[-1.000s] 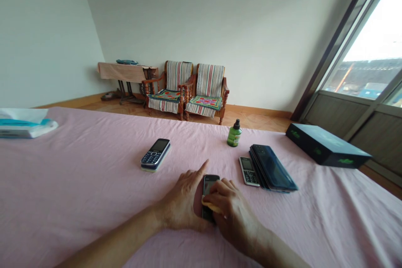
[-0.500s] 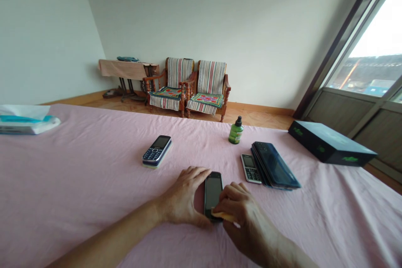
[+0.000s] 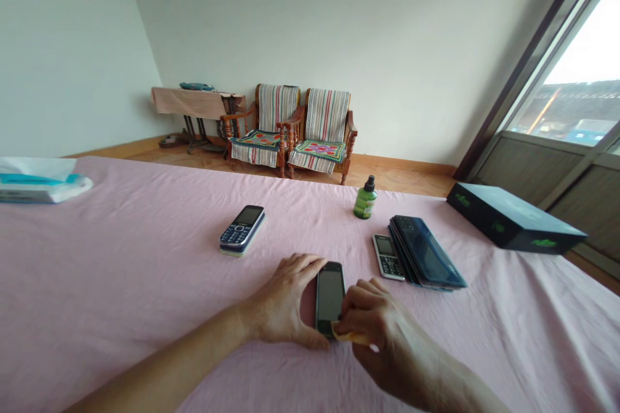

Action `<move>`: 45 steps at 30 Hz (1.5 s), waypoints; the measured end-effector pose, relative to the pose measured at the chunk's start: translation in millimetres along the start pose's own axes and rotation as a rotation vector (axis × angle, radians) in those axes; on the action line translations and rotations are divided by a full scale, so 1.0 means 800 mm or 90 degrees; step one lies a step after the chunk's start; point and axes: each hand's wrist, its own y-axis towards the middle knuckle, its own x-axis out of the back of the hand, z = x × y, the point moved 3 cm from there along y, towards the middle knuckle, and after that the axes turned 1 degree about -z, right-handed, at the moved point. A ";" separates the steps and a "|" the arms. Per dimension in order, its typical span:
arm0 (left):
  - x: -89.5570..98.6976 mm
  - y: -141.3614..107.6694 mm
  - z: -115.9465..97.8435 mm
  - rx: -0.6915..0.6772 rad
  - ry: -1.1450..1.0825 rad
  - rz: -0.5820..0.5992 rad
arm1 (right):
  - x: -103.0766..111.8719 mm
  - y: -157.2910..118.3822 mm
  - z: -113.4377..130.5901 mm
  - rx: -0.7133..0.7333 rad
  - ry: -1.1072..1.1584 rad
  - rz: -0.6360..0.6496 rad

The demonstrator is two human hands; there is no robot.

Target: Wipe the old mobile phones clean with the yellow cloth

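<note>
A dark mobile phone [image 3: 330, 293] lies face up on the pink cloth. My left hand [image 3: 285, 300] braces it along the left side, fingertips at its top corner and thumb at its bottom end. Pinched in my right hand [image 3: 375, 322] is a small yellow cloth [image 3: 351, 337], pressed at the phone's lower right edge; most of the cloth is hidden by the fingers. To the right are a small keypad phone [image 3: 388, 257] and a stack of dark smartphones [image 3: 426, 251]. Another keypad phone [image 3: 243, 226] rests on top of a small stack at the left.
A green spray bottle [image 3: 365, 198] stands upright beyond the phones. At the right is a black box [image 3: 513, 216]; a tissue pack [image 3: 43, 181] lies far left. The pink cloth [image 3: 145, 258] is wrinkled. Two wooden chairs [image 3: 320, 132] stand by the wall.
My right hand and the yellow cloth have shifted slightly right, to the phone's lower right edge. The left hand keeps its hold on the phone. The view has tilted a little.
</note>
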 end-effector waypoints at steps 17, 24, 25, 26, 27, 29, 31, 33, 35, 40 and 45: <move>-0.004 0.000 0.003 -0.006 0.000 -0.019 | -0.005 0.006 0.009 0.036 0.001 0.004; -0.001 -0.001 0.004 0.020 0.001 0.010 | 0.009 0.001 -0.013 -0.027 -0.035 0.012; -0.001 -0.001 0.004 0.020 0.000 0.011 | 0.009 0.003 -0.019 -0.034 -0.042 0.001; -0.001 -0.001 0.004 0.021 0.000 0.013 | 0.006 0.005 -0.025 -0.037 -0.047 -0.014; -0.001 -0.001 0.005 0.023 -0.001 0.014 | 0.003 0.009 -0.031 -0.040 -0.053 -0.035; -0.001 -0.001 0.004 0.030 0.003 0.016 | -0.002 0.017 -0.042 -0.046 -0.067 -0.077; -0.001 0.000 0.004 0.036 0.009 0.017 | -0.005 0.024 -0.048 -0.056 -0.067 -0.099; -0.001 0.000 0.003 0.034 0.011 0.020 | -0.004 0.025 -0.047 -0.064 -0.056 -0.102; 0.000 0.000 0.002 0.030 0.009 0.020 | 0.000 0.021 -0.038 -0.062 -0.035 -0.085; 0.000 0.000 0.003 0.027 0.006 0.009 | 0.006 0.005 -0.015 -0.028 0.061 -0.028; -0.003 -0.001 0.007 0.032 0.008 0.018 | -0.003 0.015 -0.042 -0.067 0.019 -0.110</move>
